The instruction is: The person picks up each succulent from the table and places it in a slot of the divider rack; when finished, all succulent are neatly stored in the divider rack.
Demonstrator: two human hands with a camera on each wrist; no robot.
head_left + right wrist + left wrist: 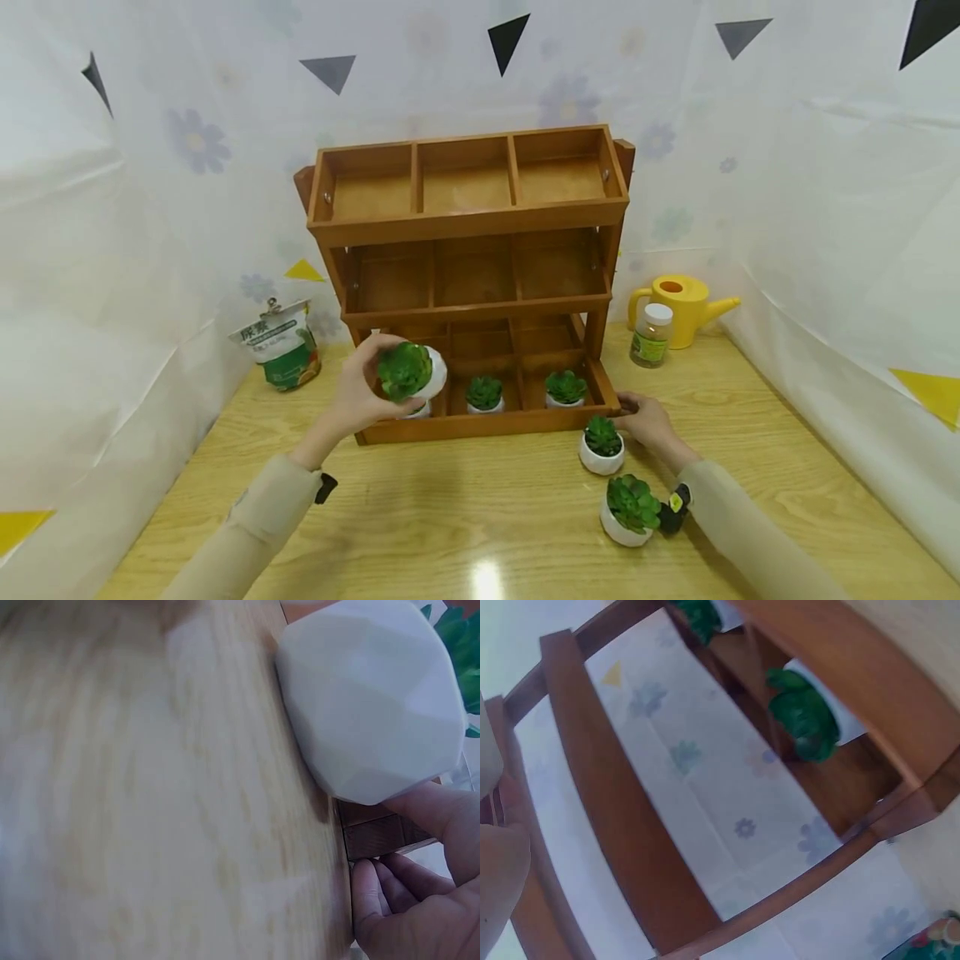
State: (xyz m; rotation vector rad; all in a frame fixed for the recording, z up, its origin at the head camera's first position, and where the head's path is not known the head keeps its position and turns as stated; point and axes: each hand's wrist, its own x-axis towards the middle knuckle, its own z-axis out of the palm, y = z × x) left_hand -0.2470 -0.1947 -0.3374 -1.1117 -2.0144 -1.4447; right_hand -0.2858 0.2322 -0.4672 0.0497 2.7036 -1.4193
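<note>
My left hand (367, 383) grips a white pot (435, 373) with a green succulent (405, 371), tilted in front of the bottom tier's left compartment. The left wrist view shows only part of this hand and a sliver of the pot at its left edge. A three-tier wooden shelf (468, 223) stands at the middle. Its bottom tier holds potted succulents, among them one in the centre (485, 393) and one at right (566, 387); another is partly hidden behind my left hand. My right hand (647, 423) holds the shelf's lower right corner between thumb and curled fingers, beside a small potted succulent (602, 446).
A larger potted succulent (628, 510) stands on the table near my right wrist. Right of the shelf are a yellow watering can (684, 310) and a white-capped jar (649, 337). A clipped green-and-white bag (285, 348) stands at left. White sheeting surrounds the table.
</note>
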